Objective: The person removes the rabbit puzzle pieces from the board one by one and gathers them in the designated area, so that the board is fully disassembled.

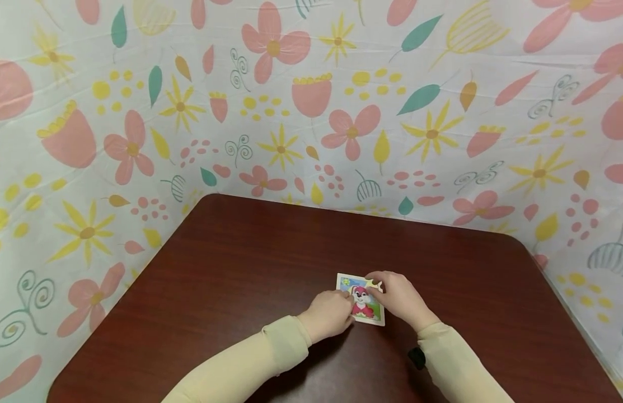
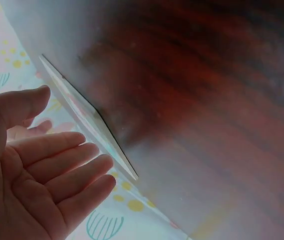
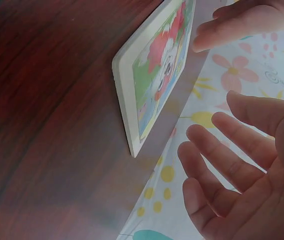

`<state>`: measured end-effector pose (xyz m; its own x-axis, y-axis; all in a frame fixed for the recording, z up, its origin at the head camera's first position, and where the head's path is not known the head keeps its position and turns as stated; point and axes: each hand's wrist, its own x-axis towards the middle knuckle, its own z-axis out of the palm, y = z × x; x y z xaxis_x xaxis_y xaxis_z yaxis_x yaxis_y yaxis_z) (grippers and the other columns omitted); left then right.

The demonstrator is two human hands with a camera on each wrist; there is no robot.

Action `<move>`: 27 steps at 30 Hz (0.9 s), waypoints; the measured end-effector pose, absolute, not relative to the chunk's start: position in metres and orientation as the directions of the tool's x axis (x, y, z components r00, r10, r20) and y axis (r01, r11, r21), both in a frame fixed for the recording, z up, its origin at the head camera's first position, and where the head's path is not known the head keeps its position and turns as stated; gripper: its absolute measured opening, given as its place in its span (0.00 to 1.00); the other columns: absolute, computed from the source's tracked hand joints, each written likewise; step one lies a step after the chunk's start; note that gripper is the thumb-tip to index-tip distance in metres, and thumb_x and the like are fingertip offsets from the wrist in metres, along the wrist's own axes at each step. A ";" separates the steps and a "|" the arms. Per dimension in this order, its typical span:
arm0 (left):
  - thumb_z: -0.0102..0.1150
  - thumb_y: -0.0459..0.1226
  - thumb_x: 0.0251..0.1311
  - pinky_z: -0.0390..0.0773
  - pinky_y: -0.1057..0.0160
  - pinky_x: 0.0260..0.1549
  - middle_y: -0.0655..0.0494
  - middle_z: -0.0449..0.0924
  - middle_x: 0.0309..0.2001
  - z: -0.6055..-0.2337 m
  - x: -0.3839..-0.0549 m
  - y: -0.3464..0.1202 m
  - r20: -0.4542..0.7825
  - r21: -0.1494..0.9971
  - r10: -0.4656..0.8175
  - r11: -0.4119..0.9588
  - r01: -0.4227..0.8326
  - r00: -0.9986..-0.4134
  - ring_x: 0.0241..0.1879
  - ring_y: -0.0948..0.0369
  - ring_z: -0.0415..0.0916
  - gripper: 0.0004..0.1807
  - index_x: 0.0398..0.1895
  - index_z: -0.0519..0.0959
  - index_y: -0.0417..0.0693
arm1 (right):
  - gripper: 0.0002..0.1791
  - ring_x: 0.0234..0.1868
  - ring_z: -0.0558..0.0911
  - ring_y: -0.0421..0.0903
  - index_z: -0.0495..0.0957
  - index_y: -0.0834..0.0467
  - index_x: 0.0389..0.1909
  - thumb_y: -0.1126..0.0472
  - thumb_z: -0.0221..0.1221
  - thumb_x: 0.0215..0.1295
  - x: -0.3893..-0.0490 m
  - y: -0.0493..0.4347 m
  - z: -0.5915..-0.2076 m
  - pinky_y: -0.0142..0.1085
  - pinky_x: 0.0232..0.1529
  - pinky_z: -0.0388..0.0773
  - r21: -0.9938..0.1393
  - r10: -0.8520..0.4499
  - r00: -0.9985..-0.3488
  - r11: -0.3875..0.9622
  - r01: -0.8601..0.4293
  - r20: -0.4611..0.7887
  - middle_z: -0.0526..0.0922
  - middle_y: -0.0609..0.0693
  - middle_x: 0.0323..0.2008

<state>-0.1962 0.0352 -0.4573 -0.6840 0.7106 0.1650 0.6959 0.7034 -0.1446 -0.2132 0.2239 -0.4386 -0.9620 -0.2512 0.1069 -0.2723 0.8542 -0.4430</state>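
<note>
A small square picture board (image 1: 369,311) with a white border lies flat on the dark table. It shows a pink and white cartoon animal on a green and blue ground, and its thick edge shows in the right wrist view. My left hand (image 2: 57,175) is over the board's left side, fingers nearly straight and nothing in its grasp. On the opposite side my right hand (image 3: 236,170) hovers by the upper right corner, with its fingers loosely bent and spread, holding nothing. Both wrist views show a gap between palm and board (image 2: 94,120).
The brown wooden table (image 1: 230,252) has rounded far corners. A white cloth with pink, yellow and green flowers (image 1: 311,140) hangs behind it and along both sides. A small black object (image 1: 417,358) sits at the right sleeve's cuff.
</note>
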 end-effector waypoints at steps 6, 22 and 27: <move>0.63 0.52 0.55 0.77 0.69 0.28 0.62 0.80 0.30 -0.462 -0.199 0.035 0.172 -0.177 0.703 0.712 0.680 -0.691 0.30 0.66 0.78 0.15 0.32 0.81 0.52 | 0.14 0.38 0.80 0.49 0.83 0.60 0.43 0.60 0.66 0.56 -0.219 0.218 -0.439 0.43 0.38 0.79 -0.438 -0.263 -0.957 0.851 -0.291 0.124 0.84 0.52 0.39; 0.63 0.57 0.53 0.78 0.67 0.27 0.58 0.80 0.48 -0.469 -0.199 0.047 0.169 -0.244 0.690 0.721 0.649 -0.703 0.36 0.63 0.76 0.29 0.49 0.81 0.46 | 0.13 0.39 0.81 0.49 0.83 0.62 0.42 0.61 0.66 0.57 -0.232 0.212 -0.440 0.43 0.39 0.79 -0.428 -0.287 -0.956 0.857 -0.286 0.063 0.84 0.54 0.38; 0.64 0.54 0.53 0.78 0.68 0.26 0.58 0.78 0.52 -0.470 -0.200 0.052 0.161 -0.209 0.671 0.740 0.639 -0.724 0.38 0.62 0.75 0.28 0.52 0.80 0.47 | 0.11 0.35 0.80 0.46 0.83 0.62 0.41 0.63 0.65 0.58 -0.237 0.209 -0.440 0.41 0.36 0.78 -0.418 -0.313 -0.947 0.852 -0.313 0.072 0.83 0.53 0.36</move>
